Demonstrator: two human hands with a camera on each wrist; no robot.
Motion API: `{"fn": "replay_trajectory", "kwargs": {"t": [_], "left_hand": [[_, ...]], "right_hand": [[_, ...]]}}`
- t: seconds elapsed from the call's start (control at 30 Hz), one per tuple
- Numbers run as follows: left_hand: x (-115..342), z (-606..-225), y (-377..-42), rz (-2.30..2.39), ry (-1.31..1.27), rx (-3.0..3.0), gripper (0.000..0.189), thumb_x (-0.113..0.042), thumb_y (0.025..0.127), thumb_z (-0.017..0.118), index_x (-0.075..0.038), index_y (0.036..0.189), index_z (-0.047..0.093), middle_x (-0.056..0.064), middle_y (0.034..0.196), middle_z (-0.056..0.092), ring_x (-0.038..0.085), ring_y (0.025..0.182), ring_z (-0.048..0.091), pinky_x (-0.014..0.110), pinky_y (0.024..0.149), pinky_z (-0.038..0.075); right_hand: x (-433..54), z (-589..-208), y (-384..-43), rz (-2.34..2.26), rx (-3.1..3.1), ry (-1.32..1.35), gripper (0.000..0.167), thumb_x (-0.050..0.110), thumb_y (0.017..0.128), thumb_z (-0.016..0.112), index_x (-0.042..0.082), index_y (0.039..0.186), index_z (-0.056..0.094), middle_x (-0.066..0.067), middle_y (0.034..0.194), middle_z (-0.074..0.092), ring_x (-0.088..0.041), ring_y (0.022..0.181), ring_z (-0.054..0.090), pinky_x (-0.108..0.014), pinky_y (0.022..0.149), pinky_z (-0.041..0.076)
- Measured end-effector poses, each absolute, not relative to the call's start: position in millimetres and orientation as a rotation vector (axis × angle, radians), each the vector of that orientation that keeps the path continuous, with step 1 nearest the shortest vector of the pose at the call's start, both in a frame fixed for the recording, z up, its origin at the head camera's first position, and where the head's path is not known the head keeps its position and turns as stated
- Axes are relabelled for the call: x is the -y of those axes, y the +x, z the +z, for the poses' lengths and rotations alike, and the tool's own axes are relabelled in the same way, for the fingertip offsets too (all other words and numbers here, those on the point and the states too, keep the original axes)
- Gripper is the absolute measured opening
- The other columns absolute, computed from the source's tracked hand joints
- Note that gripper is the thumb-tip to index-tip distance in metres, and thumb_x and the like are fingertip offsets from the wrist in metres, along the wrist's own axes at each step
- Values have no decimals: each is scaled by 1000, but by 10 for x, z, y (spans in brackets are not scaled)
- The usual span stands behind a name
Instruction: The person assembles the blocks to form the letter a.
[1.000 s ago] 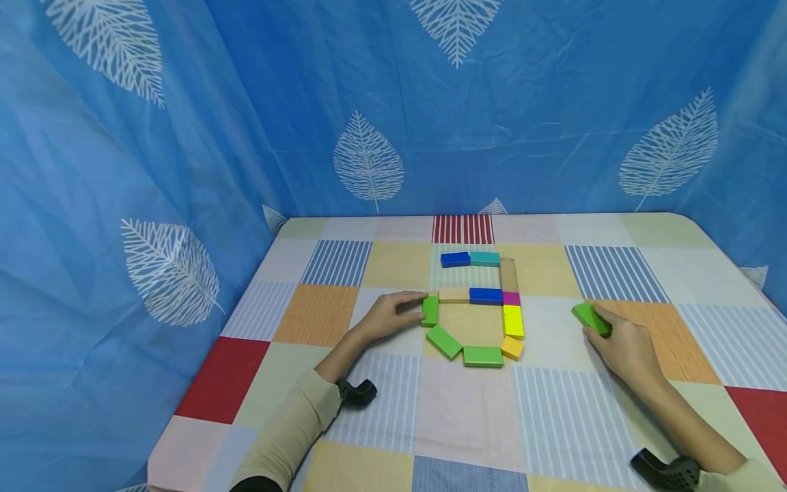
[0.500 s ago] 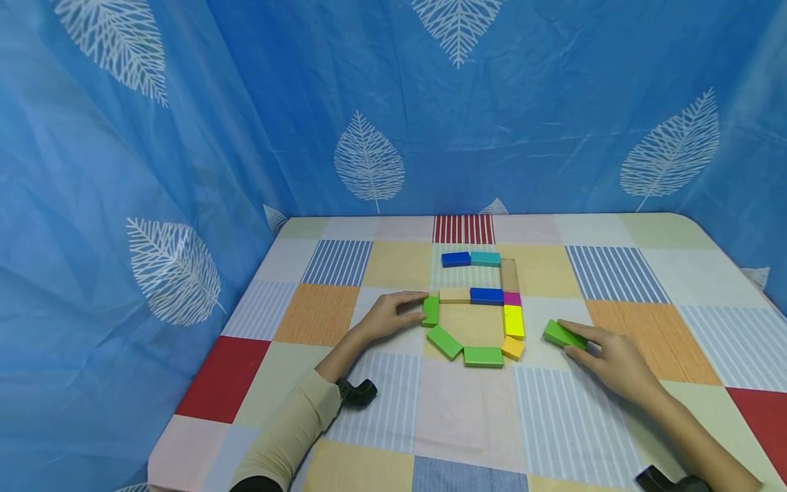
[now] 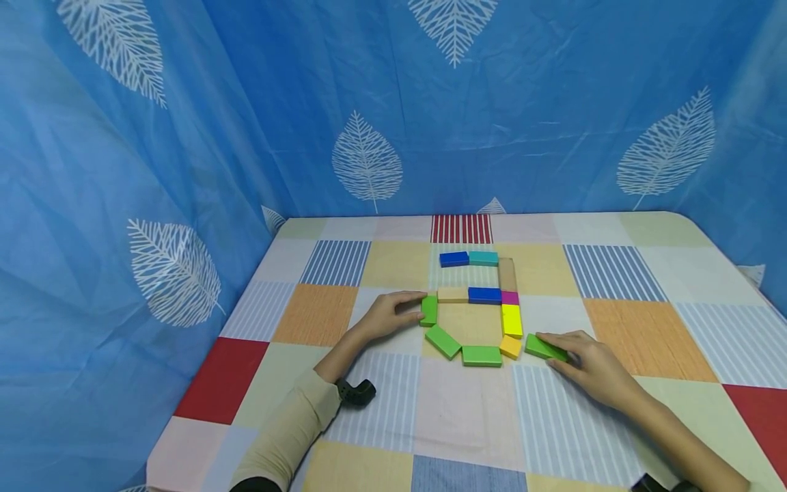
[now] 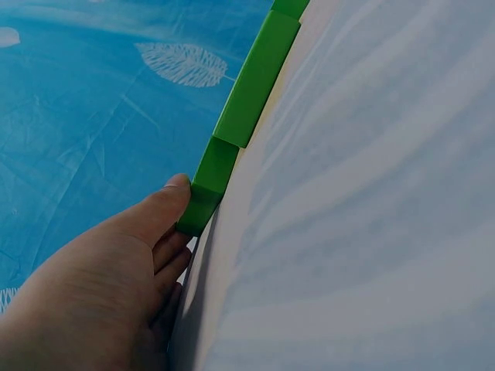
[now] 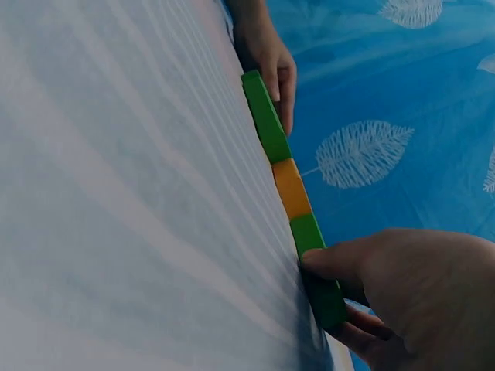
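My left hand [image 3: 389,317] pinches a green wooden block [image 3: 429,311] at the left side of a figure laid out in coloured blocks. In the left wrist view, its thumb lies against the end of that block. Between thumb and fingers, my right hand [image 3: 595,366] holds another green block [image 3: 544,348] low over the cloth, just right of a small orange block [image 3: 510,347]. Two more green blocks, one slanted [image 3: 443,342] and one level [image 3: 482,356], form the figure's lower edge. A yellow block [image 3: 512,321] stands in line above the orange one.
Farther back are a magenta block [image 3: 509,298], blue blocks [image 3: 484,296], a teal block [image 3: 483,258] and plain wood-coloured blocks [image 3: 453,295]. All lie on a patchwork tablecloth [image 3: 461,410]. A blue curtain [image 3: 529,137] with white leaves closes off the back and sides.
My right hand has carried its green block leftward and nearer to me, from the orange cloth square to beside the small orange block. The left hand has stayed in place.
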State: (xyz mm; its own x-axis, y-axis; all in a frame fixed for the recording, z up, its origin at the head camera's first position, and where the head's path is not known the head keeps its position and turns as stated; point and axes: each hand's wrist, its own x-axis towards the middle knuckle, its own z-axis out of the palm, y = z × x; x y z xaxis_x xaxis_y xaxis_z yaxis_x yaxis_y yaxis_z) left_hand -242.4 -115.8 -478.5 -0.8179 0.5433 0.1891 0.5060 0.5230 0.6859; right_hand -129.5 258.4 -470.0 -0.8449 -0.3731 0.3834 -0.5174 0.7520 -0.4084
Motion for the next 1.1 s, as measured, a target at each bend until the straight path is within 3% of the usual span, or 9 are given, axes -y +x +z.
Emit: {"fn": "replay_trajectory", "kwargs": {"t": [0.47,1.1], "left_hand": [[1159,-4775,-2416,1194,925,-2697,48,-33,87,64,-16,130,55,-1,131,53,15,123,44,30,103,33],[1167,-4768,-2403,1197,929,-2703,47,-32,87,65,-15,130,55,0,130,53,16,123,45,30,103,34]], "right_hand": [[-2565,-4737,-1335,714,2673,717,46,5,75,74,8,120,63,-6,106,66,-20,94,57,-44,74,52],[-2565,-4739,-1338,690,2631,784,48,4,75,74,8,122,61,-7,109,65,-21,95,56,-45,75,51]]}}
